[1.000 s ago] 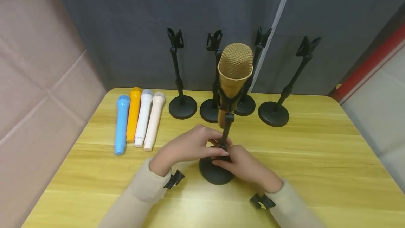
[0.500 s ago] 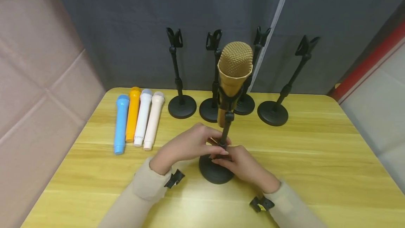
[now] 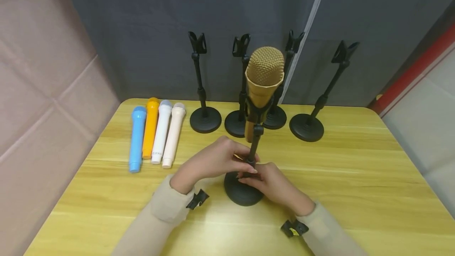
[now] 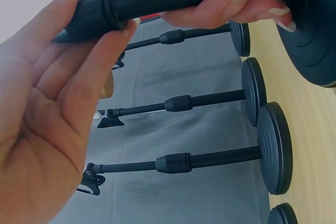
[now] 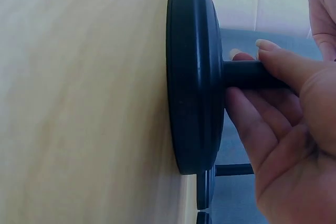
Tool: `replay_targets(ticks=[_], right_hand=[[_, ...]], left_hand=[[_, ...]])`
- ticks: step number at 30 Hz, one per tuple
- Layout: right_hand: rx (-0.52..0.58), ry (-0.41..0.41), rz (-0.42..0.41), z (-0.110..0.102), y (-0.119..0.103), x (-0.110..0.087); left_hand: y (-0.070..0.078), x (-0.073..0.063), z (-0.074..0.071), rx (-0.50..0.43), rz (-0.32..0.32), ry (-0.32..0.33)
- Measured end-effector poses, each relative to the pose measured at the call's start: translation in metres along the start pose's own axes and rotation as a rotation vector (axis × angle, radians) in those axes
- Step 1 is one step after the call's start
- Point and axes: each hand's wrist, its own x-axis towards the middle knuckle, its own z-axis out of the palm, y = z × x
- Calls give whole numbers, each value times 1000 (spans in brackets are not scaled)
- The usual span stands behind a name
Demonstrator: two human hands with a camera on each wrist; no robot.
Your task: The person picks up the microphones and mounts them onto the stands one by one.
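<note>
Everything's set out on a wooden table [image 3: 355, 192] — four black stands [image 3: 205, 121] are lined up along the back, and a front stand [image 3: 254, 145] is stood nearer the middle. A gold microphone [image 3: 264, 72] is held up in its clip. Four slim mics [image 3: 161, 133] are laid side by side at the left. The front stand's collar [image 4: 97, 14] is pinched by the left hand [image 3: 220, 159] — its pole [image 5: 249, 74] is gripped by the right hand [image 3: 277, 185], just above the base [image 5: 194, 77].

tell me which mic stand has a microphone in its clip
The front stand, gripped by the left hand and the right hand: it carries the gold microphone. The four stands behind it carry none.
</note>
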Motion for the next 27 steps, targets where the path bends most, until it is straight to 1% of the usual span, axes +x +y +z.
replay_targets(ticks=[13,17,23,27], right_hand=[[6,-17,23,-1,0,0],[4,-25,13,-1,0,0],[-7,-28,0,-1,1,1],[-28,-23,-19,0,2,1]], left_hand=[[1,1,3,22,-41,33],[2,1,3,33,-44,39],[4,1,3,74,-46,51],[4,1,5,68,-51,74]])
